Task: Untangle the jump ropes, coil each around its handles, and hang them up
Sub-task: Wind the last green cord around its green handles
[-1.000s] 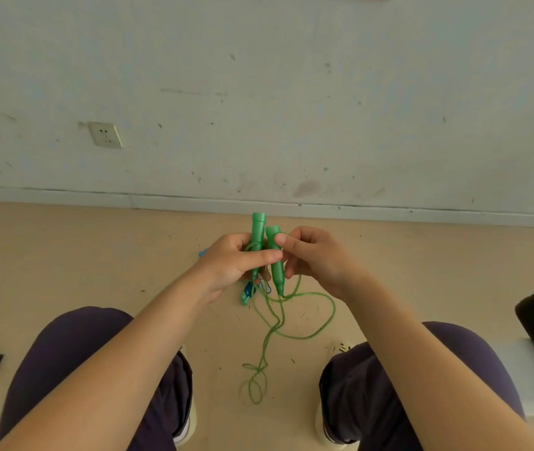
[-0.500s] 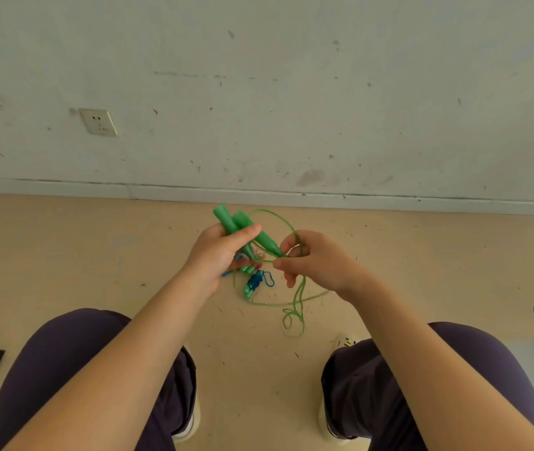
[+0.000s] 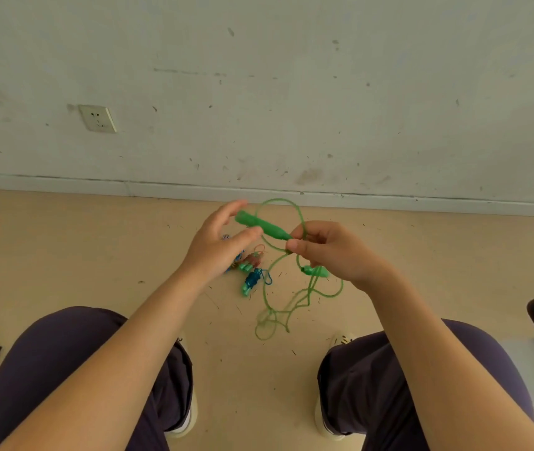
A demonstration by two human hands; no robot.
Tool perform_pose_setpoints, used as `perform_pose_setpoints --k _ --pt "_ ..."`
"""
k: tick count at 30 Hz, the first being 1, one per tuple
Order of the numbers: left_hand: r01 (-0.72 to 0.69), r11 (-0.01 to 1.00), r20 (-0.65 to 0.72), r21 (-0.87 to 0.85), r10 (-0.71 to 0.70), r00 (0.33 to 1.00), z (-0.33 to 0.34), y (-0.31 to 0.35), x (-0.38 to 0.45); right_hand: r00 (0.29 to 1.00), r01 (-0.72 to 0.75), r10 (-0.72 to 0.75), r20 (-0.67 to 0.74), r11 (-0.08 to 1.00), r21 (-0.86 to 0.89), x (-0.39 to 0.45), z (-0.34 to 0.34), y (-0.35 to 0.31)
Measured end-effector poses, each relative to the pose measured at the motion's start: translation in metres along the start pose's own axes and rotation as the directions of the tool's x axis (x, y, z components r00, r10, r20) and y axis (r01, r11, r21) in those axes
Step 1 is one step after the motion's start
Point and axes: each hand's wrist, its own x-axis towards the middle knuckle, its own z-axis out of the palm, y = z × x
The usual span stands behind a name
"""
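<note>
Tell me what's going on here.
A seated person is working on a green jump rope over the floor. The left hand holds a green handle between thumb and fingers. The right hand pinches the cord near that handle's tip, with what looks like the second handle under its fingers. A loop arches above the hands; the rest hangs slack between the knees. A small bundle of other ropes lies on the floor. Nothing is hung up yet.
</note>
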Motion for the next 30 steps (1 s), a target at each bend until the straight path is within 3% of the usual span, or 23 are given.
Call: perform_pose_setpoints --k 3,10,13,18,24,30 --pt "-0.046 0.995 0.256 0.083 0.024 0.966 0.003 -0.001 -0.002 0.998 -0.013 0.012 0.069 1.0 0.009 -0.002 0.003 -0.001" --pt "0.048 0.997 0.437 -0.056 -0.019 0.899 0.005 -0.002 -0.001 0.999 0.006 -0.004 -0.048 0.998 0.058 0.003 0.003 0.003" --pt "0.054 0.998 0.534 0.037 -0.066 0.843 0.008 -0.002 -0.002 0.998 -0.005 0.011 -0.063 0.994 0.106 0.004 0.01 0.003" --pt "0.097 0.995 0.467 -0.033 -0.07 0.881 0.013 -0.004 0.0 0.996 -0.044 0.06 -0.069 0.976 0.215 0.006 0.014 0.004" --pt "0.09 0.996 0.394 0.027 -0.094 0.914 0.009 -0.002 -0.001 0.985 -0.073 0.103 -0.135 0.974 0.214 0.009 0.009 0.008" --pt "0.096 0.995 0.204 0.033 -0.101 0.974 0.007 -0.004 0.001 0.977 -0.092 0.129 -0.169 0.974 0.209 0.006 0.005 0.009"
